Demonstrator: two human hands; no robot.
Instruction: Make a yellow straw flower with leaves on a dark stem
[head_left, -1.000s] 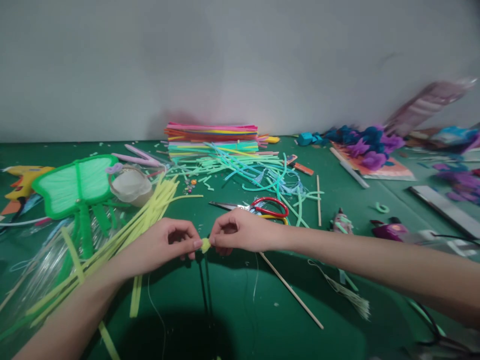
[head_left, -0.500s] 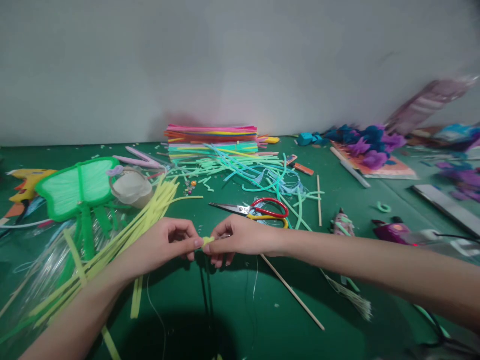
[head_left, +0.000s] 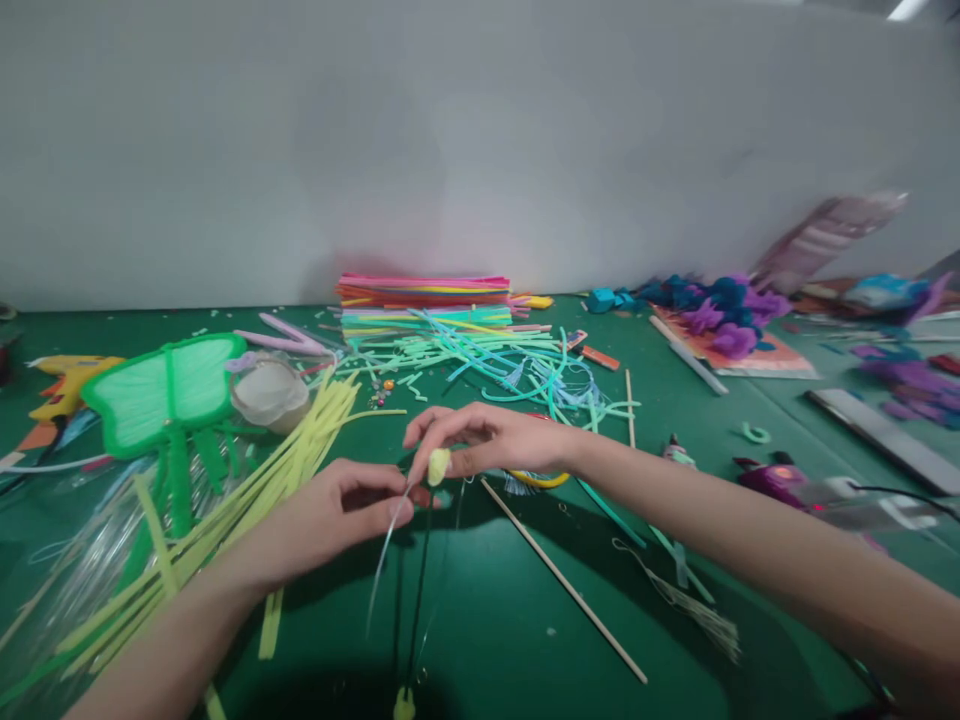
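Landmark: the scissors [head_left: 534, 478], mostly hidden under the right hand, only a yellow handle loop shows on the green table [head_left: 525, 640].
Right hand [head_left: 487, 445]: it is directly above the scissors; thumb and forefinger are pinched on a small yellow ball [head_left: 438, 465], the other fingers are stretched out loosely.
Yellow ball: it is in the air, just to the left of the scissors, between the two hands, at the tips of the right fingers.
Left hand [head_left: 341, 510]: it is left of the scissors and nearer to the person; the fingers are curled and the tips press together on a thin pale thread [head_left: 382, 565].
Thread: it goes from the left fingertips down toward the person, slanted; its upper end near the ball is blurred, so I cannot tell if it touches the ball.
Wooden stick [head_left: 562, 585]: it lies on the table and starts just right of the scissors, going toward the person.
Yellow strips [head_left: 247, 500]: a long bundle, left of the scissors, passing under the left forearm.
Green butterfly [head_left: 166, 385]: far left of the scissors, flat on the table.
Stack of coloured strips [head_left: 424, 298]: behind the scissors, at the wall.
Loose mint strips [head_left: 517, 365]: scattered between the stack and the scissors.
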